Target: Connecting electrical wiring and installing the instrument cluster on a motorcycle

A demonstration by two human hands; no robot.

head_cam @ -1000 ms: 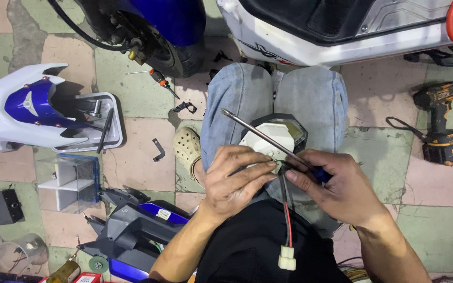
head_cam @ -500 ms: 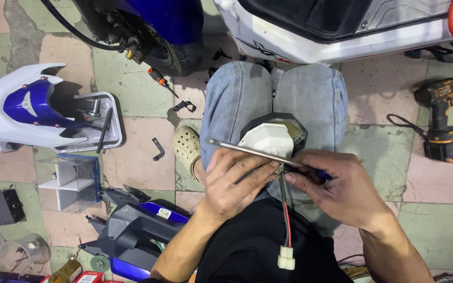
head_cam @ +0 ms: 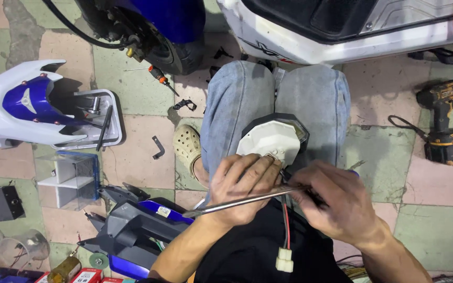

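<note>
Bracing the white lamp housing (head_cam: 274,140) on our lap with left hand (head_cam: 242,186) clamped on its near edge, our right hand (head_cam: 336,202) closed around the long screwdriver (head_cam: 239,202), we judged its tip, hidden beneath the left fingers, could slip and jab them or nick the red wire (head_cam: 287,222).

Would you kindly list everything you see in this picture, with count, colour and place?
lamp unit: one, white in a black rim, on the lap
screwdriver: one, steel shaft, across both hands
wires: red and black, hanging to a white plug
drill: one, black and orange, floor at right
small screwdriver: one, orange handle, floor by the tyre
fairing: one, white and blue, floor at left
sandal: one, beige, beside the knee
left hand: on the lamp unit
right hand: gripping the screwdriver
</note>
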